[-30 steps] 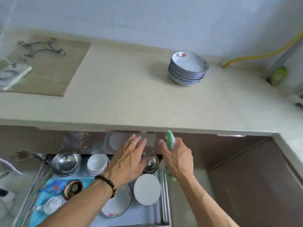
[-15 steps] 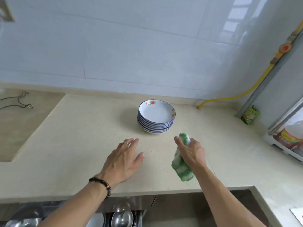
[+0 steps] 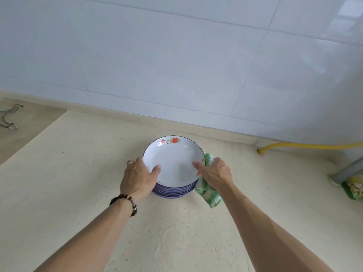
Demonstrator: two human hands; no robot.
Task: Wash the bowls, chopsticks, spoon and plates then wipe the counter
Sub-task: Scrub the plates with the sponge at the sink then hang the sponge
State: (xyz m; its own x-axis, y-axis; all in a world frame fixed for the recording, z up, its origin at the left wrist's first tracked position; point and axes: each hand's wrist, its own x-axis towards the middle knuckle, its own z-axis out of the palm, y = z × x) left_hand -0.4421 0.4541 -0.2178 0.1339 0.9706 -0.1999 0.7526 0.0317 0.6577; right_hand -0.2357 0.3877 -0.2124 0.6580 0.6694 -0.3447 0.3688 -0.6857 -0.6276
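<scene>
**Bare forearms, a beaded bracelet and a ring**

Both forearms are bare, with no sleeves in view. The left hand (image 3: 137, 177) has a dark brown round-beaded bracelet (image 3: 125, 203) at the wrist, with a few lighter beads. Beyond the bracelet, a thin pale ring (image 3: 130, 163) circles one finger. The right hand (image 3: 215, 172) wears nothing.

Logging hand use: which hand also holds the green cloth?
The right hand: it grips the green cloth against the plate stack. The left hand grips only plates.
</scene>
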